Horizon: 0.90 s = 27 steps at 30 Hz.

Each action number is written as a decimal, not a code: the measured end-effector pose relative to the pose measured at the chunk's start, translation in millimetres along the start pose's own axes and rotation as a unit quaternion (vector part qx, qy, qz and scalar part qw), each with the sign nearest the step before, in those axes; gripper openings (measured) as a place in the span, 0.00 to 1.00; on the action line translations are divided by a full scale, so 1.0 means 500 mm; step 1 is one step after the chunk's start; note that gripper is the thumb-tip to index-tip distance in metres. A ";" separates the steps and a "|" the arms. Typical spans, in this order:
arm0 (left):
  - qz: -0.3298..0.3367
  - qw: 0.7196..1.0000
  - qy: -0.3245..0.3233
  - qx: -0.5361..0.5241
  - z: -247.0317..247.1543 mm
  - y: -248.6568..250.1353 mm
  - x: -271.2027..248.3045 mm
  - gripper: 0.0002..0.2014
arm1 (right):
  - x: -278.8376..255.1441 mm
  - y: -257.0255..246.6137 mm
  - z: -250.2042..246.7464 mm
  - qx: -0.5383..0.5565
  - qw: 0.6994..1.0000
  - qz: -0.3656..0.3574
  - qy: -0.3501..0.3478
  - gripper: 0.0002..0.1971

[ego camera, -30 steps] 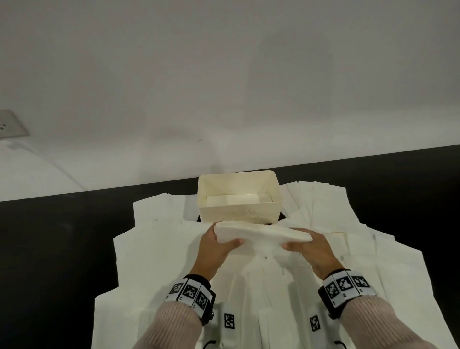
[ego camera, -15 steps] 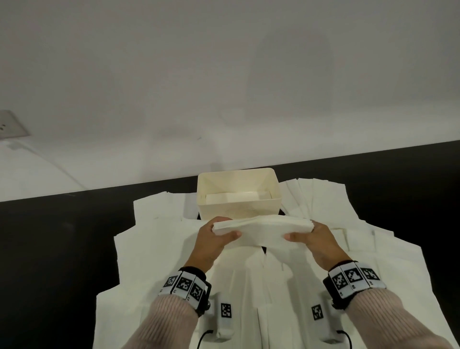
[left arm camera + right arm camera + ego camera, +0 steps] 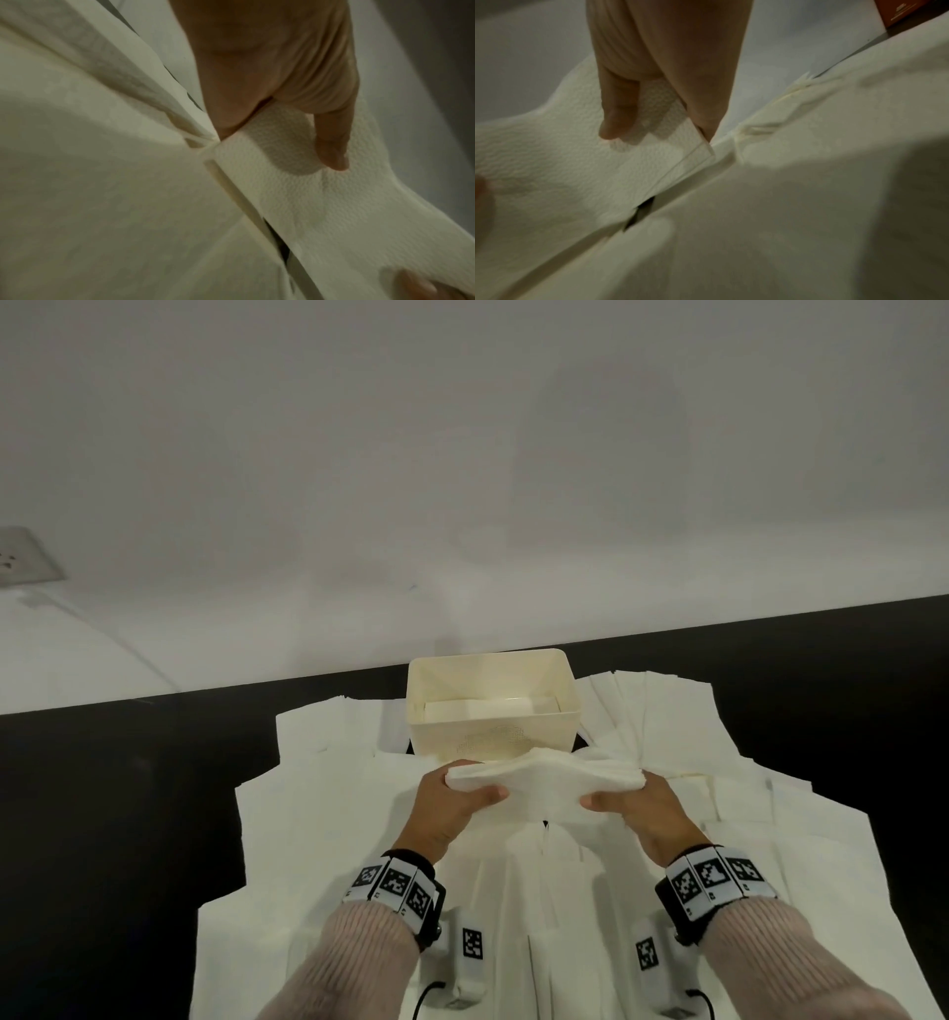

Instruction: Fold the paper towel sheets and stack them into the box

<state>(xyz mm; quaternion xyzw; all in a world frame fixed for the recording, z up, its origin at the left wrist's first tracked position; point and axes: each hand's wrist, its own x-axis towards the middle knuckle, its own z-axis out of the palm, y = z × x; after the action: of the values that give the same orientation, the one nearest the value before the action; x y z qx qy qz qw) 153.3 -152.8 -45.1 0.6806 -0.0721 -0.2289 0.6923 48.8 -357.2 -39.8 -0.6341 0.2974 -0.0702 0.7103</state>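
Both hands hold one folded paper towel just in front of the box, lifted off the sheets below. The left hand pinches its left end, thumb on top and fingers beneath; the right hand pinches the right end the same way, thumb pressed on the embossed surface. The towel sags a little between them. The cream box stands open on the black counter, with a folded towel lying inside. Unfolded sheets spread around the box and toward the person.
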 end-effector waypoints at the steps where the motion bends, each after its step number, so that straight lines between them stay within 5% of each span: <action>1: 0.007 1.000 -0.002 0.003 -0.002 0.004 0.001 0.14 | 0.000 -0.005 0.001 -0.002 1.000 -0.007 -0.005 0.26; 15: -0.046 0.997 0.004 0.063 -0.015 -0.013 0.009 0.24 | 0.001 0.000 0.005 -0.090 0.996 0.024 0.005 0.22; 23: 0.039 0.996 0.046 0.066 -0.042 0.146 0.067 0.19 | 0.064 -0.182 0.041 -0.133 0.987 -0.090 0.001 0.17; 27: 0.041 0.983 0.112 0.142 -0.050 0.193 0.155 0.22 | 0.139 -0.242 0.089 -0.200 0.973 -0.108 0.036 0.26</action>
<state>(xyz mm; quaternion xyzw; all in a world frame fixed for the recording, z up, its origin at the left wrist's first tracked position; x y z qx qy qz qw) 253.0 -165.4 31.3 0.7896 -0.0534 -0.1099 0.6014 161.6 -374.3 52.1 -0.7888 0.2608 -0.1081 0.5459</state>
